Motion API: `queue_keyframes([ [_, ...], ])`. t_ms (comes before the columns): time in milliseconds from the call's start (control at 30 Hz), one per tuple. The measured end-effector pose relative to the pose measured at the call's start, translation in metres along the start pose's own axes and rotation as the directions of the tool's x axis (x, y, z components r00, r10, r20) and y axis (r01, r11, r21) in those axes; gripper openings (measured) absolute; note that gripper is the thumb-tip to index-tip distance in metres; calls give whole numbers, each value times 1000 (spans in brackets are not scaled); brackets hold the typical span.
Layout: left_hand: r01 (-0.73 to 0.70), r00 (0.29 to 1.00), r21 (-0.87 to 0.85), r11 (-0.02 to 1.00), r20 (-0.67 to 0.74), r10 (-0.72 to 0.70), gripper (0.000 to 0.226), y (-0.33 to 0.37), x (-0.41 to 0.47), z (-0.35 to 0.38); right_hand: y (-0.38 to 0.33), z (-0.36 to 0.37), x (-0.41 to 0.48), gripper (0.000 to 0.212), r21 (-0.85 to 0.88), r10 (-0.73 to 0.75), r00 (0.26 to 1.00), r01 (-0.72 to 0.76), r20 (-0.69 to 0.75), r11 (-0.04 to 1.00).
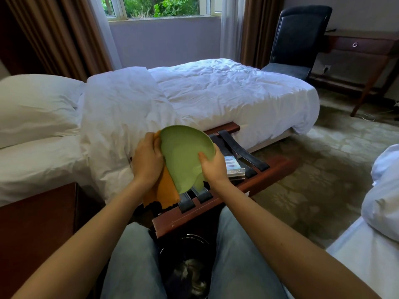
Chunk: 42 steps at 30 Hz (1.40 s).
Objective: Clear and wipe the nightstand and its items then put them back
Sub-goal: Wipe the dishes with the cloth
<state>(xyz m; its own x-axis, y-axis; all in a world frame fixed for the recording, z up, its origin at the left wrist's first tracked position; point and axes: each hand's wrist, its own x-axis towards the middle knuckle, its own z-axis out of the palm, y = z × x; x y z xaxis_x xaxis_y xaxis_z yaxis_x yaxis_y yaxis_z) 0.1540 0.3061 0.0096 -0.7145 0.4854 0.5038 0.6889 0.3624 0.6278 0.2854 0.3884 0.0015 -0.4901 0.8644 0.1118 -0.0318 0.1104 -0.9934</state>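
1. Because the plate (183, 156) is held tilted on edge above the luggage rack (216, 210), with only straps and a wooden rail beneath it, a slip is judged the chief risk. The smooth rim could slide out of the right hand (212, 169) if the cloth (164, 190) is pushed hard against it.
2. A knock is also possible. The plate's lower edge hangs close over the straps, and a small clear case (234, 168) lies on the rack just beside the right hand, so it could be struck or swept off.
3. The right hand is clamped on the plate's lower right rim, with the thumb laid on the face and the fingers hidden behind.
4. The left hand (146, 162) is curled round the orange cloth and pressed with it against the plate's left edge. The cloth hangs down behind the plate.
5. The plate is thus carried between both hands, well apart from the nightstand (36, 223) at the lower left, to which it is not yet returned.
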Motion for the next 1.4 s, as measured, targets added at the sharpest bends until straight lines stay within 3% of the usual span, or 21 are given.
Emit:
queue_keyframes([
  [267, -244, 967, -9, 970, -82, 242, 26, 9, 16, -18, -43, -15, 29, 37, -132, -105, 972, 135, 211, 982],
  [367, -566, 821, 169, 807, 20, 571, 25, 20, 25, -26, -52, -13, 32, 31, -325, -146, 912, 282, 384, 903],
  [400, -623, 779, 199, 757, 70, 623, 25, 23, 27, -28, -54, -13, 32, 30, -333, -147, 904, 293, 401, 896],
  [567, -770, 633, 242, 590, 182, 752, 21, 14, 31, -35, -56, -13, 34, 40, -389, -68, 849, 310, 524, 868],
  [600, -769, 633, 249, 589, 169, 755, 21, 12, 29, -36, -57, -11, 34, 41, -409, -59, 838, 325, 542, 853],
  [700, -604, 793, 198, 772, 52, 607, 25, 10, 22, -34, -63, 0, 34, 31, -458, -126, 867, 373, 483, 807],
  [800, -241, 965, 82, 967, -88, 248, 32, 4, 20, -33, -67, 6, 35, 36, -510, -228, 933, 344, 277, 788],
  [900, 56, 979, -72, 996, -192, -69, 22, 1, 25, -33, -62, 10, 30, 50, -345, -181, 966, 237, 186, 908],
  [967, 79, 974, -102, 992, -205, -99, 22, 5, 27, -33, -54, 17, 24, 42, -97, 5, 980, 14, 200, 995],
  [1033, 16, 982, -70, 997, -186, -28, 20, 8, 26, -35, -46, 18, 22, 33, -15, 71, 982, -69, 176, 997],
  [1167, -248, 964, 31, 968, -89, 250, 21, 4, 26, -43, -46, 6, 25, 30, -193, -2, 968, 52, 251, 980],
  [1267, -483, 872, 169, 859, -2, 490, 32, 9, 37, -50, -53, 6, 26, 30, -340, -26, 933, 156, 359, 928],
  [1400, -709, 705, 207, 675, 182, 685, 28, 14, 50, -63, -59, 1, 27, 31, -319, -28, 930, 154, 366, 935],
])
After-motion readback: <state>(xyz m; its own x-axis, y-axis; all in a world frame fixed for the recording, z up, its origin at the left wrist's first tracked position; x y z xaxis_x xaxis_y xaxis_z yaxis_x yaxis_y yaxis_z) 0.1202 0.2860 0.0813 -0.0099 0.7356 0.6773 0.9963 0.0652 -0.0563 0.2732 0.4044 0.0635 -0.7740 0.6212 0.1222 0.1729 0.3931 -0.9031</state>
